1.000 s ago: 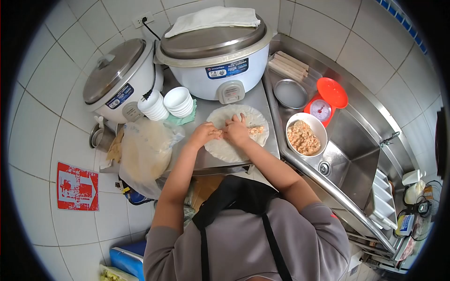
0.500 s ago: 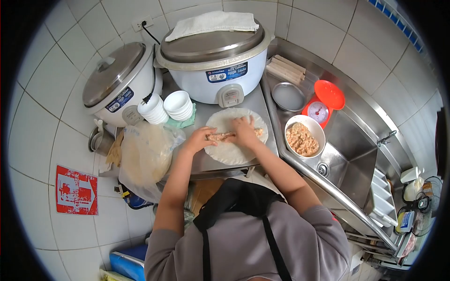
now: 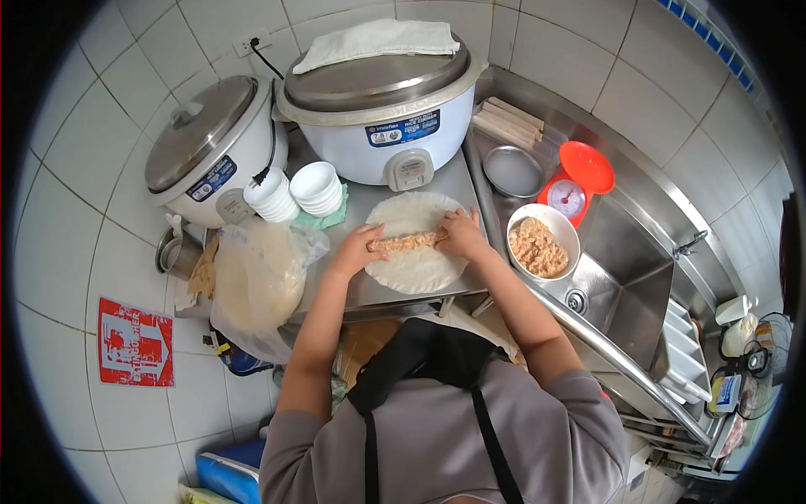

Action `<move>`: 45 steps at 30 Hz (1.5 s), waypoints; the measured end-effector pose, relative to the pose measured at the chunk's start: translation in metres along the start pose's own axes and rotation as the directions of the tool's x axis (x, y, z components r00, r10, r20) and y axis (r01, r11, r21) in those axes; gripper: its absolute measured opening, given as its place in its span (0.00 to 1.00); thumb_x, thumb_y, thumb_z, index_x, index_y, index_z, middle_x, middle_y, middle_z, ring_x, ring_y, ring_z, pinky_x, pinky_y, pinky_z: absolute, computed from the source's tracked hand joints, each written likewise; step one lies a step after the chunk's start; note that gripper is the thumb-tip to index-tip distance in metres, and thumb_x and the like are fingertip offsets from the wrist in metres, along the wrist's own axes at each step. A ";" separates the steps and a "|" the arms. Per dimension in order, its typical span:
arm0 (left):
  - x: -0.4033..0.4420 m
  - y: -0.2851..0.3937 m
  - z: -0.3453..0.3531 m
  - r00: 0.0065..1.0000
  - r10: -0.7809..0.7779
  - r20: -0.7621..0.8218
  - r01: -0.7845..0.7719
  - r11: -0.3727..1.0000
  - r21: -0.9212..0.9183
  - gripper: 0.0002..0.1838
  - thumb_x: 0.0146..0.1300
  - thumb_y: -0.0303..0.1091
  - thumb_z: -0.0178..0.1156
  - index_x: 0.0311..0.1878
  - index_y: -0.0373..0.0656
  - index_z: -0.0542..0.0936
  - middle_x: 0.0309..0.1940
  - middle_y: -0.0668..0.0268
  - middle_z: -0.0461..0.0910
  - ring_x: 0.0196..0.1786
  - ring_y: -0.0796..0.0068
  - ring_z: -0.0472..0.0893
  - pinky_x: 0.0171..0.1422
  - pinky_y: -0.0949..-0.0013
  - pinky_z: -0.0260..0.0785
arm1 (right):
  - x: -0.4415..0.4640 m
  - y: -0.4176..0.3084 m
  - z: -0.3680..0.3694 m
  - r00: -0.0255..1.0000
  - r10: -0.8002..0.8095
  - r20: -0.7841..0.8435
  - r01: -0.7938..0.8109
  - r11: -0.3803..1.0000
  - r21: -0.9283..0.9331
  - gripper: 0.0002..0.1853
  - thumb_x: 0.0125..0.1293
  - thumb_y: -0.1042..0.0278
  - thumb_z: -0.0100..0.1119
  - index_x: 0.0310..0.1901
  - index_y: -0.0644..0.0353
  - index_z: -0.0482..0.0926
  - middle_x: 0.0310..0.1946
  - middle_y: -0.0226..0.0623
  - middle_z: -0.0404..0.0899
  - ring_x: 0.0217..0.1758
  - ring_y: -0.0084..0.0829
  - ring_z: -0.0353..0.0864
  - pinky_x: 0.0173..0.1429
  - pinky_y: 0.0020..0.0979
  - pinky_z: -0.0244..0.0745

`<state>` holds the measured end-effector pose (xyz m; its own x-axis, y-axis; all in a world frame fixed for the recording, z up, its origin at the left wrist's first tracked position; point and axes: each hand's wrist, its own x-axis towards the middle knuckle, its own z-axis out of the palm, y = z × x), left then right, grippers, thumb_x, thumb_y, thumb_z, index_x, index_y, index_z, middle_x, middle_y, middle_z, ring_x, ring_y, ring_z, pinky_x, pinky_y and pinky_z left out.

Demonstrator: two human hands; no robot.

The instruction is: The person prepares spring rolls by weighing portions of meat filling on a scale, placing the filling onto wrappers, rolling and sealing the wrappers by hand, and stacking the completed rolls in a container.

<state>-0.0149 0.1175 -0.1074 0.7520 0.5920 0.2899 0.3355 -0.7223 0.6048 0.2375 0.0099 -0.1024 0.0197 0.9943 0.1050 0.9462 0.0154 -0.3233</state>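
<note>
A round, pale, thin wrapper [image 3: 411, 275] lies flat on the steel counter in front of me. Across its middle runs a log of orange-pink minced filling [image 3: 409, 242]. My left hand [image 3: 359, 250] has its fingers curled against the log's left end. At the other end, my right hand [image 3: 461, 236] presses with fingers and thumb drawn together around the filling. To the right, a white bowl [image 3: 573, 239] holds more of the same filling [image 3: 538, 249]. A plastic bag [image 3: 262, 273] of pale round sheets sits left of my left forearm.
Two large rice cookers [image 3: 374, 151] stand behind the wrapper, with stacked white cups [image 3: 316, 190] before them. Right of the counter are a round metal pan [image 3: 514, 172], a red scale [image 3: 567, 199], several finished pale rolls [image 3: 509, 123] and a steel sink [image 3: 625, 286].
My right hand has moved right along the log to its right end, uncovering the middle. My left hand stays near the left end.
</note>
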 end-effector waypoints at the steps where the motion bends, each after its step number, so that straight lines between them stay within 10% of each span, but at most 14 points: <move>1: 0.000 0.008 0.003 0.996 0.067 -0.064 -0.065 0.997 0.031 0.32 0.41 0.42 0.71 0.53 0.45 0.77 0.40 0.64 0.77 0.43 0.65 0.76 0.51 0.67 0.67 | -0.002 -0.001 0.001 1.000 -0.008 -0.021 0.009 0.999 0.032 0.24 0.38 0.52 0.71 0.41 0.49 0.82 0.41 0.28 0.75 0.55 0.34 0.67 0.69 0.56 0.38; 7: 0.028 0.021 0.029 0.975 0.203 0.091 -0.218 0.950 0.222 0.32 0.41 0.47 0.69 0.54 0.48 0.77 0.43 0.65 0.77 0.47 0.62 0.74 0.60 0.63 0.61 | 0.007 -0.024 0.022 0.985 -0.126 -0.114 0.134 0.989 0.065 0.18 0.40 0.56 0.70 0.36 0.49 0.83 0.33 0.24 0.75 0.50 0.32 0.68 0.68 0.56 0.41; 16: 0.028 0.015 0.031 0.992 0.123 0.004 -0.122 0.986 -0.114 0.16 0.41 0.39 0.70 0.35 0.43 0.84 0.29 0.65 0.78 0.39 0.62 0.76 0.46 0.65 0.68 | -0.002 -0.015 0.011 0.989 -0.063 -0.132 0.074 0.994 0.082 0.16 0.39 0.56 0.71 0.32 0.50 0.83 0.33 0.25 0.76 0.50 0.30 0.68 0.68 0.57 0.42; 25: 0.020 0.012 0.010 0.982 -0.054 0.181 0.058 0.998 -0.021 0.33 0.40 0.44 0.72 0.52 0.41 0.77 0.44 0.59 0.75 0.50 0.60 0.74 0.55 0.64 0.66 | -0.017 0.006 0.009 0.980 0.017 -0.200 -0.025 0.999 -0.039 0.16 0.42 0.57 0.69 0.35 0.50 0.84 0.36 0.27 0.76 0.51 0.31 0.69 0.67 0.52 0.46; 28: 0.011 0.042 0.000 0.993 0.061 -0.098 -0.050 0.993 0.110 0.30 0.42 0.46 0.70 0.49 0.42 0.78 0.43 0.63 0.76 0.53 0.61 0.72 0.60 0.61 0.62 | -0.025 0.015 0.003 0.963 0.077 -0.259 -0.082 0.997 -0.009 0.15 0.43 0.58 0.67 0.35 0.50 0.84 0.36 0.27 0.76 0.51 0.32 0.69 0.65 0.49 0.49; 39: -0.017 0.083 0.033 0.949 0.249 0.196 -0.269 0.960 0.084 0.21 0.44 0.48 0.69 0.39 0.46 0.81 0.38 0.67 0.75 0.49 0.64 0.72 0.65 0.58 0.54 | -0.034 0.027 -0.017 0.991 0.037 -0.131 -0.038 0.999 0.001 0.13 0.44 0.60 0.66 0.33 0.55 0.82 0.35 0.30 0.77 0.51 0.34 0.68 0.60 0.48 0.54; 42: -0.015 0.086 0.040 0.941 0.294 0.169 -0.321 0.932 0.168 0.15 0.47 0.44 0.66 0.35 0.46 0.81 0.34 0.67 0.75 0.46 0.66 0.72 0.65 0.57 0.55 | -0.040 0.030 -0.028 0.950 0.111 -0.294 -0.018 0.954 0.301 0.13 0.44 0.63 0.67 0.35 0.54 0.82 0.38 0.30 0.77 0.53 0.35 0.67 0.59 0.47 0.54; 45: -0.019 0.087 0.047 0.934 0.342 0.107 -0.358 0.904 0.235 0.09 0.49 0.40 0.64 0.30 0.47 0.80 0.30 0.68 0.75 0.42 0.68 0.74 0.64 0.56 0.56 | -0.047 0.037 -0.037 0.995 -0.049 -0.092 0.089 0.852 0.516 0.14 0.45 0.65 0.67 0.37 0.52 0.81 0.42 0.32 0.75 0.54 0.36 0.66 0.59 0.44 0.55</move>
<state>0.0269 0.0264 -0.0950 0.8777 0.2673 0.3979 0.1674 -0.9487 0.2681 0.2834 -0.0399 -0.0840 0.0029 0.9785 0.2063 0.6414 0.1565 -0.7511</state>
